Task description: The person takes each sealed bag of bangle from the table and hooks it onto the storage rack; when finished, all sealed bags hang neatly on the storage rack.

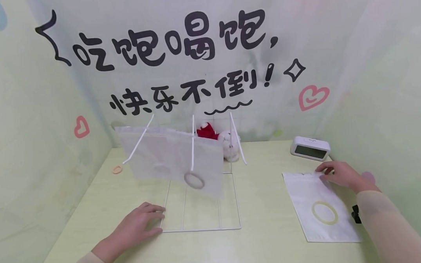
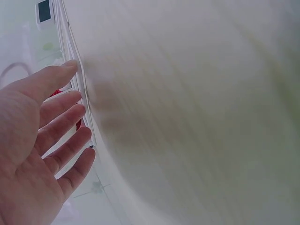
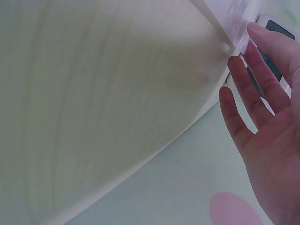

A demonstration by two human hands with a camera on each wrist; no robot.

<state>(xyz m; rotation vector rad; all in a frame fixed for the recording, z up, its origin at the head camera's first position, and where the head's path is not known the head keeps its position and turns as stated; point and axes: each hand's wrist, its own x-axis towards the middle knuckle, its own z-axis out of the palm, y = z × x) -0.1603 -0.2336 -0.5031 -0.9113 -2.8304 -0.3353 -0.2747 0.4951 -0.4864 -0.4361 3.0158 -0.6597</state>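
Note:
My left hand (image 1: 135, 225) touches the front left corner of a white wire rack (image 1: 200, 229) with fairly straight fingers; in the left wrist view its thumb and fingertips meet the rack's wire (image 2: 77, 79). A translucent white zip bag (image 1: 169, 153) with a ring shape hangs tilted at the rack's upper prongs. To the right, another white zip bag (image 1: 305, 206) lies flat on the table with a pale yellow ring shape on it. My right hand (image 1: 343, 174) pinches that bag's far right corner between thumb and index finger, the other fingers spread in the right wrist view.
A white digital clock (image 1: 310, 148) stands behind the right hand. A plush toy (image 1: 228, 146) in red and white sits behind the rack. One small orange ring (image 1: 117, 169) lies at the left, and a black object (image 1: 356, 214) is partly hidden by the right sleeve. Printed curtains enclose the table.

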